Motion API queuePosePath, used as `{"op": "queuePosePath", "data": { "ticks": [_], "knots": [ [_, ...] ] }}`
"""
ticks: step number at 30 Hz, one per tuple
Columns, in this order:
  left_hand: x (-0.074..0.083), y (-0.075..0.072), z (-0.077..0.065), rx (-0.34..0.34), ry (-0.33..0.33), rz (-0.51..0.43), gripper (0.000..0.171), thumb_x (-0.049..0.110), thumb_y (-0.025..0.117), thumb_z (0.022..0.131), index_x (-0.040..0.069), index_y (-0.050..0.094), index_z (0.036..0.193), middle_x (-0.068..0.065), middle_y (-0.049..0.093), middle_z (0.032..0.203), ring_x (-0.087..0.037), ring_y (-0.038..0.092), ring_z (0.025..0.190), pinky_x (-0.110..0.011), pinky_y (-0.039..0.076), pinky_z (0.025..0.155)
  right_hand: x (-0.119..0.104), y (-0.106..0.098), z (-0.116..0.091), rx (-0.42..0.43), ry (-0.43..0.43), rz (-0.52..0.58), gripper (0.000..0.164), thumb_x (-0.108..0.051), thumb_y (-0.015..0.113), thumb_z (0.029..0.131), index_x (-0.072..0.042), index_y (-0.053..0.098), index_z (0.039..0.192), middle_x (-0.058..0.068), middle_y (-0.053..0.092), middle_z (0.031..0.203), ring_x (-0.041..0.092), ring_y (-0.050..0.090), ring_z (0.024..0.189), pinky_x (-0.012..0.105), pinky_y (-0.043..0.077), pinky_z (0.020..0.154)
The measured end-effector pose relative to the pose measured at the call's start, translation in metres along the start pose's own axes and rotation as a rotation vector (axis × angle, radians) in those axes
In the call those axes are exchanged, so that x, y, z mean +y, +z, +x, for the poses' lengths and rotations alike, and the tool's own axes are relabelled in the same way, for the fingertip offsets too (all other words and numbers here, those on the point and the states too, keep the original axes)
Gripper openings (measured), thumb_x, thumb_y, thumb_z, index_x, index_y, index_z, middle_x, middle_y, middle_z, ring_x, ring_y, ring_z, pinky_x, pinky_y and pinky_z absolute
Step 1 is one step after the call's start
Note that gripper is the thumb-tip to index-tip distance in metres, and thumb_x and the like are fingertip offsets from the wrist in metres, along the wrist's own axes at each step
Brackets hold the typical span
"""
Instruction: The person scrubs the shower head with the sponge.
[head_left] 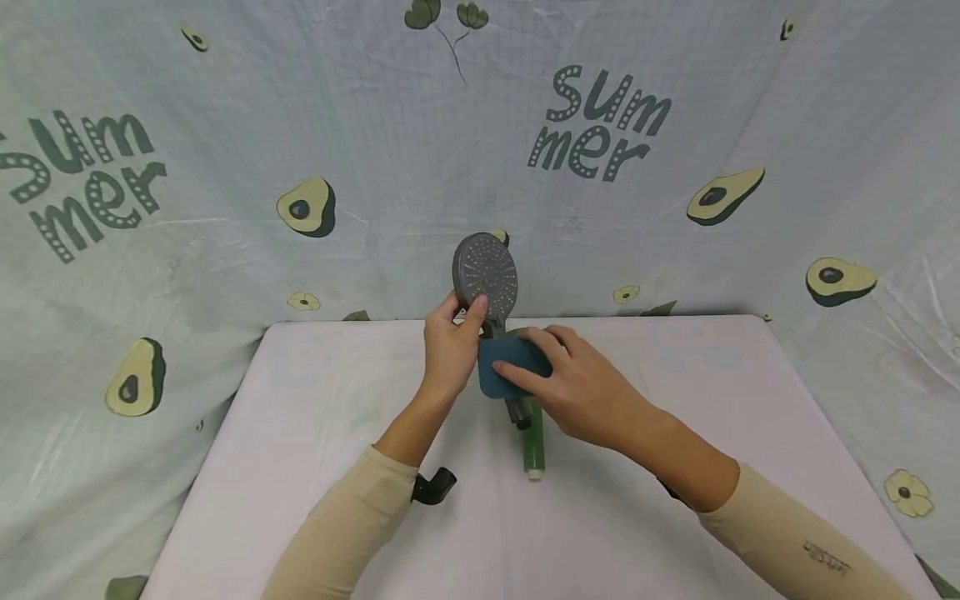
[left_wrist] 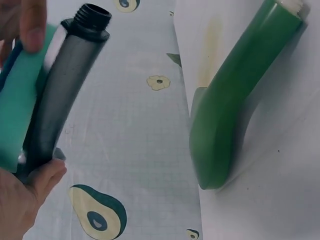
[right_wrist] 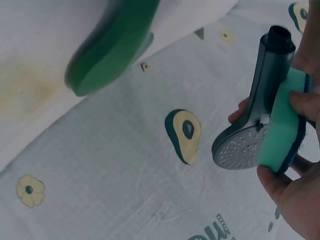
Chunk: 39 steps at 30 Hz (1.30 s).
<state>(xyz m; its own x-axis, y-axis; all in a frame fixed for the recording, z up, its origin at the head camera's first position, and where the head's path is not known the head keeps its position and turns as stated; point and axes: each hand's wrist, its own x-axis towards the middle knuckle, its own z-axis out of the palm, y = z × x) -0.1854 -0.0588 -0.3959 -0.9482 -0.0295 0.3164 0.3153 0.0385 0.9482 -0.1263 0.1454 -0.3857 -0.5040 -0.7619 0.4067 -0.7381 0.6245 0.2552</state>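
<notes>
A grey hand shower head (head_left: 487,271) is held up over the table, its round nozzle face at the top. My left hand (head_left: 448,346) grips it at the neck, just below the face. With fingers and thumb my right hand (head_left: 596,392) holds a sponge (head_left: 504,367) by its edges, flat against the shower head's handle. The sponge has a dark blue scouring side and a green foam side (right_wrist: 281,125); the foam faces the handle. Below the sponge, the handle's threaded end (left_wrist: 92,19) sticks out uncovered.
A green bottle (head_left: 533,446) with a whitish tip lies on the table (head_left: 337,400) behind the hands. By the left forearm is a short bent black piece (head_left: 435,486), partly hidden by the sleeve. A patterned cloth (head_left: 390,208) hangs behind the table's far edge.
</notes>
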Motion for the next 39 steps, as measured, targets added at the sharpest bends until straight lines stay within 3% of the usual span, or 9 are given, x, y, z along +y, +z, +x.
{"op": "queuePosePath", "data": {
  "ticks": [6, 10, 14, 18, 22, 25, 31, 35, 39],
  "knots": [
    [0.000, -0.002, -0.001, 0.002, 0.009, 0.010, 0.034, 0.019, 0.059, 0.107, 0.000, 0.064, 0.134, -0.019, 0.068, 0.124, -0.032, 0.075, 0.105, -0.030, 0.064, 0.080, -0.003, 0.004, 0.002, -0.006, -0.014, 0.017, 0.062, -0.018, 0.085, 0.085, -0.029, 0.063, 0.142, 0.020, 0.055, 0.141, 0.041, 0.058, 0.120, 0.049, 0.058, 0.098],
    [-0.002, -0.004, 0.002, 0.000, -0.002, -0.036, 0.035, 0.019, 0.058, 0.107, 0.000, 0.062, 0.137, -0.021, 0.066, 0.129, -0.037, 0.075, 0.103, -0.032, 0.064, 0.078, -0.010, 0.008, -0.009, -0.026, -0.096, 0.067, 0.063, -0.019, 0.085, 0.084, -0.031, 0.063, 0.141, 0.018, 0.055, 0.143, 0.039, 0.058, 0.119, 0.047, 0.058, 0.097],
    [-0.003, -0.008, 0.004, 0.036, 0.014, -0.052, 0.033, 0.019, 0.057, 0.108, -0.001, 0.063, 0.134, -0.020, 0.066, 0.128, -0.037, 0.075, 0.102, -0.030, 0.063, 0.077, -0.017, 0.017, -0.025, 0.025, -0.131, 0.178, 0.067, -0.019, 0.086, 0.083, -0.029, 0.059, 0.144, 0.019, 0.052, 0.145, 0.037, 0.056, 0.123, 0.048, 0.057, 0.099],
    [-0.001, -0.009, 0.003, 0.063, 0.049, -0.061, 0.033, 0.017, 0.057, 0.108, -0.003, 0.062, 0.133, -0.021, 0.065, 0.125, -0.038, 0.075, 0.100, -0.031, 0.064, 0.075, -0.022, 0.029, -0.041, 0.102, -0.017, 0.343, 0.051, -0.033, 0.066, 0.102, -0.025, 0.053, 0.150, 0.022, 0.044, 0.149, 0.037, 0.049, 0.132, 0.050, 0.057, 0.099],
    [0.002, -0.009, 0.002, 0.065, 0.059, -0.094, 0.034, 0.016, 0.056, 0.108, -0.004, 0.059, 0.135, -0.020, 0.065, 0.125, -0.037, 0.075, 0.102, -0.031, 0.064, 0.075, -0.023, 0.037, -0.043, 0.157, 0.154, 0.504, 0.056, -0.046, 0.041, 0.109, -0.015, 0.042, 0.155, 0.022, 0.035, 0.154, 0.037, 0.050, 0.134, 0.050, 0.058, 0.096],
    [0.004, -0.007, 0.001, 0.076, 0.050, -0.116, 0.033, 0.016, 0.055, 0.108, -0.003, 0.057, 0.136, -0.019, 0.065, 0.126, -0.030, 0.075, 0.103, -0.030, 0.064, 0.074, -0.019, 0.040, -0.034, 0.190, 0.250, 0.607, 0.059, -0.043, 0.043, 0.110, -0.010, 0.032, 0.158, 0.022, 0.031, 0.154, 0.037, 0.049, 0.135, 0.054, 0.055, 0.100],
    [0.008, 0.001, -0.003, 0.081, 0.010, -0.185, 0.030, 0.015, 0.050, 0.110, -0.003, 0.055, 0.134, -0.018, 0.064, 0.120, -0.012, 0.068, 0.096, -0.022, 0.062, 0.071, -0.006, 0.041, -0.012, 0.239, 0.392, 0.778, 0.070, -0.011, 0.059, 0.104, -0.011, 0.019, 0.162, 0.022, 0.030, 0.154, 0.036, 0.046, 0.135, 0.059, 0.050, 0.106],
    [0.008, 0.002, -0.005, 0.067, -0.003, -0.224, 0.030, 0.016, 0.046, 0.111, -0.005, 0.054, 0.132, -0.020, 0.064, 0.119, -0.009, 0.068, 0.093, -0.023, 0.063, 0.072, -0.002, 0.038, -0.004, 0.225, 0.421, 0.873, 0.075, -0.004, 0.059, 0.103, -0.011, 0.015, 0.163, 0.023, 0.030, 0.156, 0.042, 0.054, 0.132, 0.059, 0.053, 0.102],
    [0.009, -0.001, -0.003, 0.069, 0.022, -0.216, 0.033, 0.019, 0.044, 0.112, -0.005, 0.052, 0.133, -0.022, 0.065, 0.120, -0.010, 0.069, 0.092, -0.023, 0.063, 0.071, -0.006, 0.035, -0.009, 0.160, 0.390, 0.933, 0.072, -0.006, 0.056, 0.104, -0.011, 0.014, 0.163, 0.021, 0.031, 0.155, 0.043, 0.055, 0.131, 0.058, 0.054, 0.101]
  ]
}}
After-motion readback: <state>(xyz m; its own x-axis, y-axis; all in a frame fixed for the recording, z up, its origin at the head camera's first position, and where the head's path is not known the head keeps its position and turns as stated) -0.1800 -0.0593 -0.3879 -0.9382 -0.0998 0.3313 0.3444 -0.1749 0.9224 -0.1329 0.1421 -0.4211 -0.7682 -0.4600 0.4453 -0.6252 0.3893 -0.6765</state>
